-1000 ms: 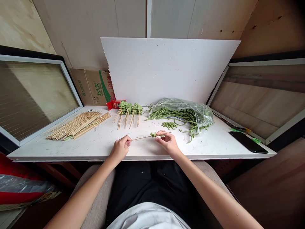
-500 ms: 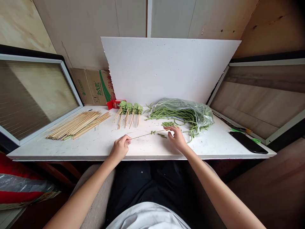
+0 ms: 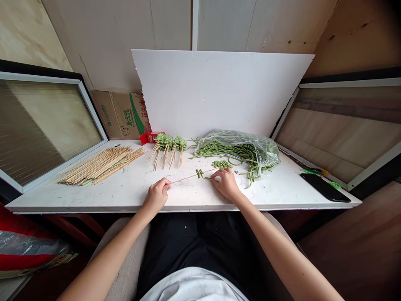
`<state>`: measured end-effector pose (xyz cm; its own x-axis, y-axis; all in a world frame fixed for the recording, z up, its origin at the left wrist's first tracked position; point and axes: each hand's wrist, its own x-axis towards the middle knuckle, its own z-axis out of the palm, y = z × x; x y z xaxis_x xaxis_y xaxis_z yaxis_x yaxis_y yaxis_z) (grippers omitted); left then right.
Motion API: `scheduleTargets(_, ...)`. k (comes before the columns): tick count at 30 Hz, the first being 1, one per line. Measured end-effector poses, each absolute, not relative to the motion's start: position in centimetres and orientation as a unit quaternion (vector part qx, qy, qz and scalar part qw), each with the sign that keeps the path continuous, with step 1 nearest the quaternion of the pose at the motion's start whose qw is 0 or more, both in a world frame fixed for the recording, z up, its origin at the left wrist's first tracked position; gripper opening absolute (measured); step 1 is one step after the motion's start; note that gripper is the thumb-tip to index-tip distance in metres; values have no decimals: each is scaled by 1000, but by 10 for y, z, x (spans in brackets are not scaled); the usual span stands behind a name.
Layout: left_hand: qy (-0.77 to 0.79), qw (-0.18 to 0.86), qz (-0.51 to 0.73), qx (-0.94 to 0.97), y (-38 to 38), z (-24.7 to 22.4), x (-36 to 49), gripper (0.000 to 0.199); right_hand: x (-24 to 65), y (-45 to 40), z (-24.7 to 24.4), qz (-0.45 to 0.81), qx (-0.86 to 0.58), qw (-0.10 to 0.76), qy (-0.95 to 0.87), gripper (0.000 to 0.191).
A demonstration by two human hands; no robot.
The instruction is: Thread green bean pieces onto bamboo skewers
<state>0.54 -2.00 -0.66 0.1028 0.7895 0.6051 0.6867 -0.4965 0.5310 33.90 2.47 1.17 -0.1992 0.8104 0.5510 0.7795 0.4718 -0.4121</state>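
My left hand (image 3: pixel 156 194) is closed around the near end of a wooden skewer (image 3: pixel 184 179), which slants up to the right above the white table. A few short green bean pieces (image 3: pixel 199 173) are threaded on it past the middle. My right hand (image 3: pixel 226 183) has its thumb and fingers pinched on a cut bean piece (image 3: pixel 207 178) at the tabletop, partly covered by the fingertips. The skewer's far tip lies close to the right knuckles. Just behind that hand is a small heap of cut bean pieces (image 3: pixel 222 164).
Loose skewers (image 3: pixel 100 165) lie in a pile on the left. Filled bean skewers (image 3: pixel 169 142) are stacked at the back beside a red box (image 3: pixel 148 138). Long beans (image 3: pixel 225 149) spill from a clear plastic bag (image 3: pixel 266 150). A black phone (image 3: pixel 326 187) rests near the right edge.
My right hand has come away from the skewer's far end and moved down and left to the bean piece on the table. The left hand still holds the skewer.
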Motion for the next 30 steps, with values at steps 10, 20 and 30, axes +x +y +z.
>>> scheduleTargets(10, 489, 47, 457, 741, -18, -9, 6, 21, 363, 27, 17, 252, -523, 536, -613, 40)
scheduleTargets(20, 490, 35, 456, 742, -19, -7, 7, 20, 355, 22, 19, 491, -403, 578, -513, 45)
scheduleTargets(30, 493, 31, 448, 745, -19, -10, 6, 21, 353, 17, 25, 528, -379, 572, -500, 43)
